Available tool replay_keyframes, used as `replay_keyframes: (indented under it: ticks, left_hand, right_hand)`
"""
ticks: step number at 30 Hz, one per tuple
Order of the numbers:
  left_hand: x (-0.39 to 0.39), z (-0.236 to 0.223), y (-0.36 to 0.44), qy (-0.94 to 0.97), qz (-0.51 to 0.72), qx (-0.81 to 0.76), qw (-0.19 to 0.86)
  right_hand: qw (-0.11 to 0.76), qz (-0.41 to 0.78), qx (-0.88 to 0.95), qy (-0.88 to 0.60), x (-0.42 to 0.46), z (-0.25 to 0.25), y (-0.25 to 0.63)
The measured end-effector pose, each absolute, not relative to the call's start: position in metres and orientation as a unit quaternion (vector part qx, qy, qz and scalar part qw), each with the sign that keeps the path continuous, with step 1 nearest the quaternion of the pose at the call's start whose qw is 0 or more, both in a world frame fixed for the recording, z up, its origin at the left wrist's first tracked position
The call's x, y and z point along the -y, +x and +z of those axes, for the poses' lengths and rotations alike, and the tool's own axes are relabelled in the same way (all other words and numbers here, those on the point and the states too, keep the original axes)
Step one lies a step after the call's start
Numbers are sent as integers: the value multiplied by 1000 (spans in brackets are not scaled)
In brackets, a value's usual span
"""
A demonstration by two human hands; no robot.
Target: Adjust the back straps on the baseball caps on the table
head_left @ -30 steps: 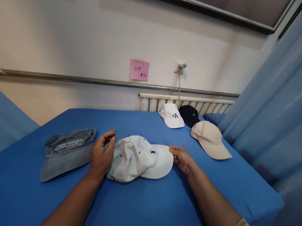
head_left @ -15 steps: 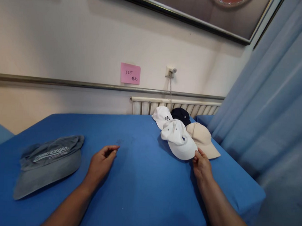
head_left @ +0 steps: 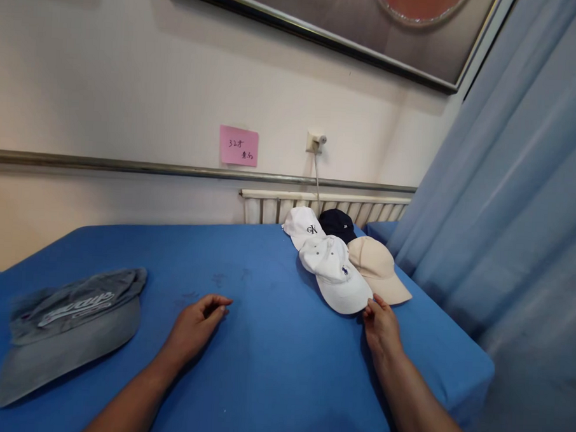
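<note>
The brim of a white baseball cap (head_left: 336, 272) with a small dark blue emblem is pinched between the fingertips and thumb of my right hand (head_left: 382, 325). This cap rests beside a beige cap (head_left: 378, 268) and overlaps the view of a white cap with black letters (head_left: 301, 224). A dark navy cap (head_left: 338, 223) sits behind them. My left hand (head_left: 197, 323) hovers low over the blue sheet (head_left: 271, 374), loosely curled, a small gap between thumb and fingers, holding nothing. To its left lies a grey cap (head_left: 80, 334) with white script lettering.
The blue-covered bed stands against a wall with a metal rail (head_left: 175, 169) and a radiator (head_left: 269, 209). A socket with a plug (head_left: 315, 142) and a pink note (head_left: 238, 146) are on the wall. A blue curtain (head_left: 489, 206) hangs at the right.
My right hand has carried the white cap with the emblem from the middle to the other caps at the back right. My left hand came away from it. The view has turned rightward.
</note>
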State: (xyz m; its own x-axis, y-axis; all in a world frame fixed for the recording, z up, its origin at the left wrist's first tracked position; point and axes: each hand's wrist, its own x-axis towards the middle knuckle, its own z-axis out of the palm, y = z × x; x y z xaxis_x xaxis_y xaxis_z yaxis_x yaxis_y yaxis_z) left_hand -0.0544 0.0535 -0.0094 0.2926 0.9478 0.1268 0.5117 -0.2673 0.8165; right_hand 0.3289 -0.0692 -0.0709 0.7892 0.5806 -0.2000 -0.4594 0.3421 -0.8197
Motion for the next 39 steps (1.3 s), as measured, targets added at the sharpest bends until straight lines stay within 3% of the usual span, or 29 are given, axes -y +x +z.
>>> replay_keyframes:
  ticks: [17,24,39]
  left_hand:
    - [-50,-10,-52,750,277,-494,340]
    - [-48,-5,-50,754,275,-492,336]
    - [-49,-10,-50,780,228,-475,337]
  right_hand:
    - [800,298,52,-518,68,-76,325]
    - [831,234,44,-503,102,-75,328]
    - [803,296,24,-517,96,-69,322]
